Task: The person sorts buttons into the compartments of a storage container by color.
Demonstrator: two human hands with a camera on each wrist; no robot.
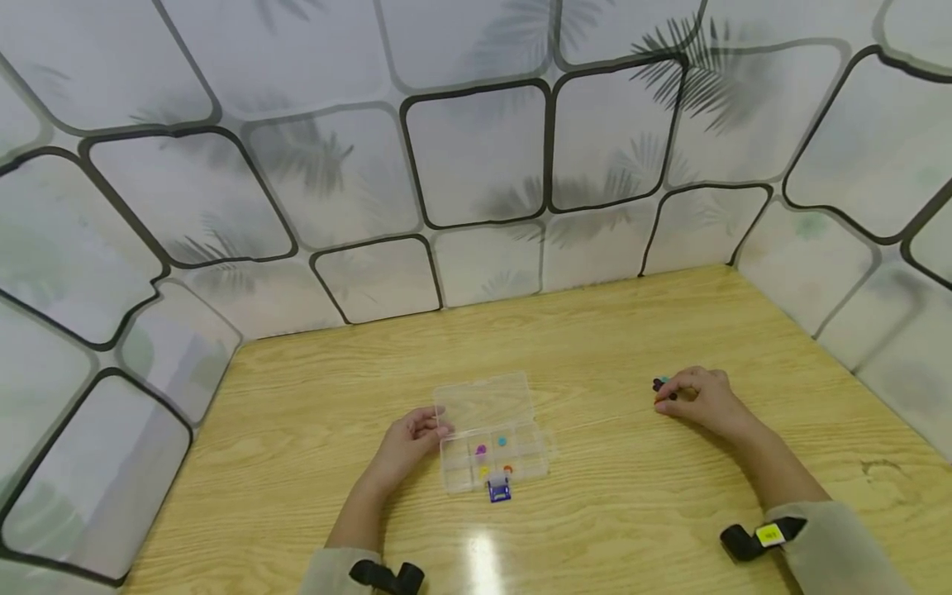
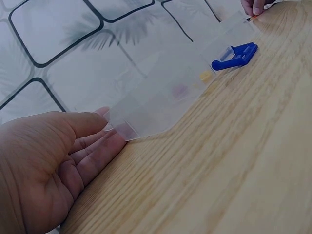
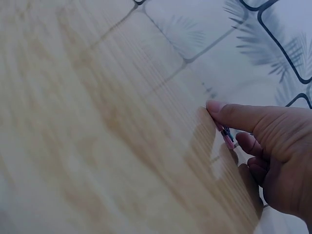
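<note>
- Clearly, the clear plastic box [image 1: 457, 475] lies left of the middle of the table [image 1: 610, 330], its long axis running side to side, roughly parallel to the back edge, the right end slightly farther back.
- Its lid [image 1: 483, 402] is open along the far long side, reaching toward the back edge; the blue latch [image 1: 500, 489] points to the near edge.
- Within the compartments sit a purple piece [image 1: 481, 449], a teal piece [image 1: 502, 441], a yellow piece [image 1: 484, 470] and an orange piece [image 1: 508, 468].
- The left hand [image 1: 411, 442] holds the box's left end, thumb on one side, fingers behind.
- Toward the right edge, the right hand [image 1: 701, 399] is at a cluster of small pieces [image 1: 658, 384], thumb and forefinger narrowly apart; I cannot tell whether they pinch one.
</note>
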